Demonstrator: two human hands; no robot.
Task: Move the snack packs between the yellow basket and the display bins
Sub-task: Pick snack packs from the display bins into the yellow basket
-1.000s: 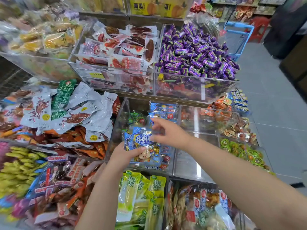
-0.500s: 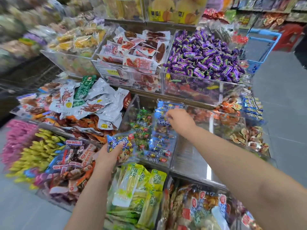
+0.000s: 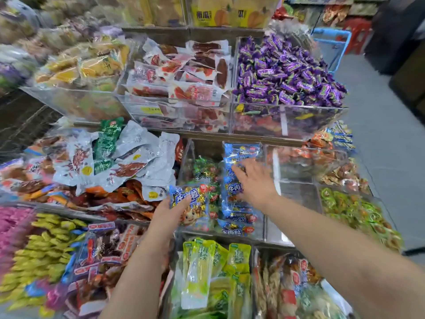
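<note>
Well left of the left-hand fingers and lower: heap of yellow sweets [image 3: 43, 247], blurred. Up and left of those fingers: pile of silver pouches [image 3: 138, 157], with 1 green pouch [image 3: 107, 143] lying on top. Left hand [image 3: 169, 214] raised from below, thumb and fingers [image 3: 181, 201] curled on 1 blue snack pack [image 3: 195, 210]. Held by its left edge, tilted, printed face toward the camera, in front of the near-left corner of the clear display bin [image 3: 264, 236]. Just beyond the held pack, inside that bin: green snack packs [image 3: 204, 169]. Directly below the left-hand fingers, in the next bin down: yellow-green pouches [image 3: 200, 268], standing on end. Right hand [image 3: 254, 180] reached into the same clear display bin, palm down, fingers [image 3: 239, 171] spread wide and nearly straight, laid flat on the blue snack packs [image 3: 239, 215]. Stacked in 1 row from behind the fingertips to in front of the wrist, beside the green snack packs and touching them. Up and right of the right-hand fingers, 1 shelf higher: purple sweets [image 3: 287, 72] heaped in a clear bin. Right of the right wrist: green round sweets [image 3: 345, 203]. Far up and right of both hands: blue basket [image 3: 333, 40] by the shelf end.
</note>
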